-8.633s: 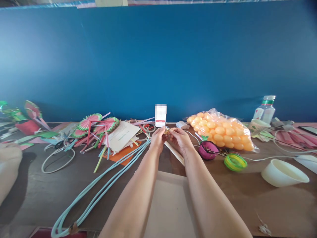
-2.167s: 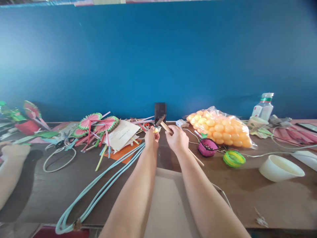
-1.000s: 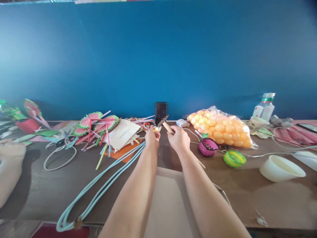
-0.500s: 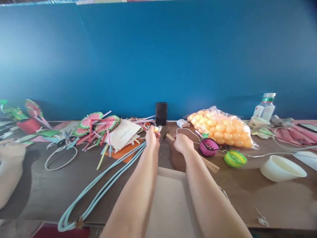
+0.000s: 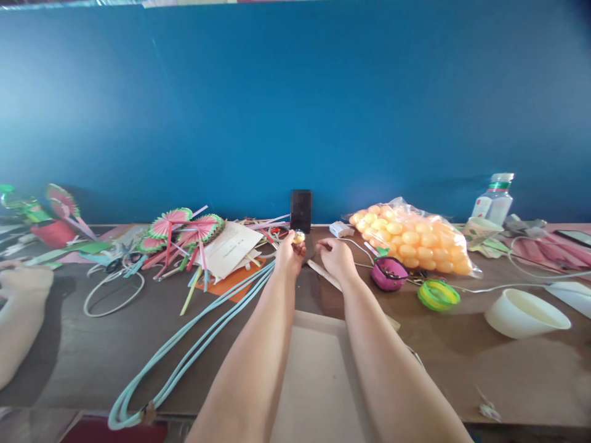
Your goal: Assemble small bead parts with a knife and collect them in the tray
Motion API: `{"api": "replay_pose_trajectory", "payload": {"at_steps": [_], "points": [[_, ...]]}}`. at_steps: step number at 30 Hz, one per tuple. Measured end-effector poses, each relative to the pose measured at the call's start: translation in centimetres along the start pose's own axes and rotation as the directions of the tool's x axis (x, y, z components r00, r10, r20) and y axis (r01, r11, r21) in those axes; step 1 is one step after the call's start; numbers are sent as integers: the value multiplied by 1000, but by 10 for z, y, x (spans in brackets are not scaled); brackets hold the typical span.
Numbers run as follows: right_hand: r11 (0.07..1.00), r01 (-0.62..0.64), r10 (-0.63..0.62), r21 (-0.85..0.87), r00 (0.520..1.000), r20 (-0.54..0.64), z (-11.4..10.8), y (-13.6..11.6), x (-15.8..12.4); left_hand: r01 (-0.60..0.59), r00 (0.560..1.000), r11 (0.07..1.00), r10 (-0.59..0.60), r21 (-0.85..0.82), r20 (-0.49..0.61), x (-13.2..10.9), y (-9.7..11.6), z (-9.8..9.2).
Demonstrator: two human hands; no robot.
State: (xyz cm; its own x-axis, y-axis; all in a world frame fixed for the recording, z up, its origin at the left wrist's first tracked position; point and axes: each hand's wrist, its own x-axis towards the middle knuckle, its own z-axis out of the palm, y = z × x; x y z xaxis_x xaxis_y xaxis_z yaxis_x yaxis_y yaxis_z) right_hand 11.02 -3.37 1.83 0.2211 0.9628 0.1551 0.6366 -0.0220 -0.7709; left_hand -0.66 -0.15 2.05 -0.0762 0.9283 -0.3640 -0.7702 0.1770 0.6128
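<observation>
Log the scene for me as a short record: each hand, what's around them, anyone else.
Left hand: holds a small round item
Right hand: near the wooden stick; grip unclear
Behind hands: upright phone
Right side: purple basket, orange balls in a clear bag
Left side: blue tubing, paper fans
Far left: another person's hand

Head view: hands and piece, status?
Left hand pinching small shiny round piece. Right hand by pale wooden stick, no grip visible. Upright black phone just beyond.
</observation>
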Motion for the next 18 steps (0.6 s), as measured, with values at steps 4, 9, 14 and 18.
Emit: {"api": "replay_pose_trajectory", "payload": {"at_steps": [4, 9, 14, 18], "points": [[908, -39, 36, 418, 999, 15, 7, 0, 3, 26, 982, 998, -34, 49, 185, -1, -3, -2], [742, -141, 92, 655, 990, 109, 9, -2, 2, 36, 955, 995, -62, 96, 291, -3, -7, -4], [683, -176, 114, 708, 984, 135, 6, -6, -1, 22, 940, 993, -59, 113, 337, -5, -6, -3], [669, -179, 118, 721, 984, 135, 3, -8, -2, 1, 929, 993, -46, 121, 366, -6, -5, -4]]}}
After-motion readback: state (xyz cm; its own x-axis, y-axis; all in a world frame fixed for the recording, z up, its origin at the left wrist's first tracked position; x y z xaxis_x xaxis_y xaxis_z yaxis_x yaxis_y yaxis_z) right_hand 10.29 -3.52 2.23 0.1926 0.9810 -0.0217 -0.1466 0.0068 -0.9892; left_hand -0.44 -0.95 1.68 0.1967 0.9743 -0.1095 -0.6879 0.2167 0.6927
